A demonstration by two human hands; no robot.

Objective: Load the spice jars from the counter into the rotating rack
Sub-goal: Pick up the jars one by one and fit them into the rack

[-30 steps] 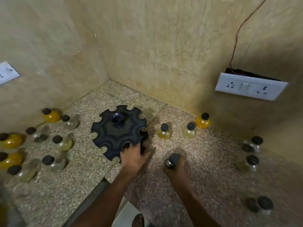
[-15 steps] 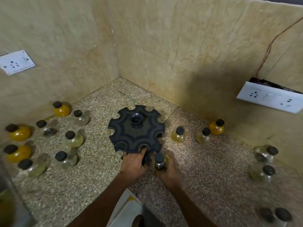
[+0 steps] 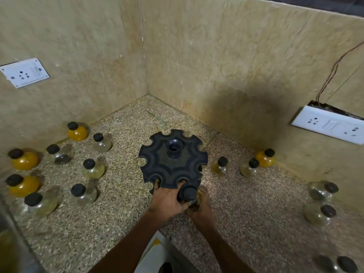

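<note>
Left hand (image 3: pixel 167 200): gripping the rack (image 3: pixel 173 160) at its near rim, fingers curling into two notches.
Right hand (image 3: pixel 199 205): holding the jar (image 3: pixel 190 195) upright, cap up, at the rack's near-right notch on the table (image 3: pixel 118 223).

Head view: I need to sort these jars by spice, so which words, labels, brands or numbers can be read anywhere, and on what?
None can be read.
Round glass jars with black caps, such as the yellow-filled one: no labels visible.
Black notched plastic rack: no lettering visible.
White socket plate on the left wall: only pin holes, no print.
White switch-and-socket plate on the right wall: no print legible.
</note>
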